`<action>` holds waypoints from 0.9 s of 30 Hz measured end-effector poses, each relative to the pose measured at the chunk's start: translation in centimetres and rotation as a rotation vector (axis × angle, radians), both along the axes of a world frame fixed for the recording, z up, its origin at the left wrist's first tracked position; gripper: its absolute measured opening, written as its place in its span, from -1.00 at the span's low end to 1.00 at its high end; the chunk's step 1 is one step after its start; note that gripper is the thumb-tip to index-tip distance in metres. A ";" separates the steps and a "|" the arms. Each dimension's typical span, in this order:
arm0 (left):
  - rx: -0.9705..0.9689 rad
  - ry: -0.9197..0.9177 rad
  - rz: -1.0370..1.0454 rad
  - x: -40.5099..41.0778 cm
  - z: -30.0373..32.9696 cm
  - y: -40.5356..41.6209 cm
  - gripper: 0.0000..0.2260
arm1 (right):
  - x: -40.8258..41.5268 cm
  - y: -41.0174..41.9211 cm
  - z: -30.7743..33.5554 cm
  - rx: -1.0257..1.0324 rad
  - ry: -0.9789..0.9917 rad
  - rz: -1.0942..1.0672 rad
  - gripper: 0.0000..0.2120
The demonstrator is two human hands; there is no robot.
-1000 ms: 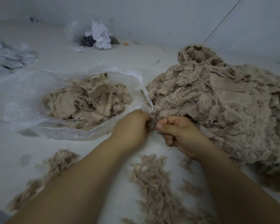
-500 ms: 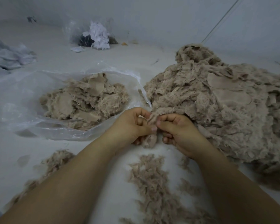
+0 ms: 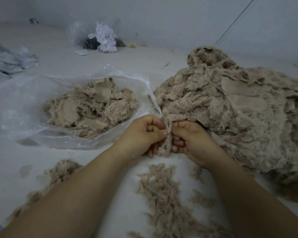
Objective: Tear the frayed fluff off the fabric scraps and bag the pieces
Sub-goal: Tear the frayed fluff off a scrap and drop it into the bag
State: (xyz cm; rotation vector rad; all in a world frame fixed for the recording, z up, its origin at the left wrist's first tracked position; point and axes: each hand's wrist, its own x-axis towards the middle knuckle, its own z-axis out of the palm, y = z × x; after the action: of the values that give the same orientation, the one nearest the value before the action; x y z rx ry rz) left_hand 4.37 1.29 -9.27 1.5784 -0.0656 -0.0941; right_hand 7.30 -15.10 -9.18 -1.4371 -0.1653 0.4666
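Both hands up front now, meeting at the near edge of the big pile of fabric scraps [image 3: 230, 107]. Left hand [image 3: 143, 133] pinches a fuzzy beige scrap [image 3: 165, 143] w/ thumb and curled fingers; right hand [image 3: 191, 136] grips the same scrap from the other side, fingers curled round it. Scrap hangs upright btwn them, lower end just over the white surface [image 3: 110, 54]. Half a sec ago the scrap showed only as a small tuft under the knuckles; now a longer strip is out in plain sight, and the hands sit a touch further apart on it. A full sec back the left hand was knuckles-up, hiding the piece altogether.

Left of the hands: clear plastic bag [image 3: 24, 103], mouth open toward the pile, w/ a heap of bagged pieces [image 3: 89, 107] inside. No change there. Torn fluff [image 3: 162, 193] trails across the surface btwn the forearms, more fluff by the left forearm [image 3: 58, 170], same as before.

Far back: a second clear bag w/ white and dark bits [image 3: 101, 36]. Far left edge: crumpled pale cloth [image 3: 7, 57].
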 end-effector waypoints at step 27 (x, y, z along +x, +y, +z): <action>-0.001 0.052 0.118 0.0 0.5 -0.8 -0.66 | -0.2 -0.3 0.1 -0.026 -0.061 0.054 -0.87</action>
State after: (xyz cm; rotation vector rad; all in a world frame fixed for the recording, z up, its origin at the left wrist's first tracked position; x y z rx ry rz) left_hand 4.32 0.51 -8.77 1.5748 0.0678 -0.0429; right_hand 7.10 -15.39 -9.07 -1.4763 -0.2477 0.4707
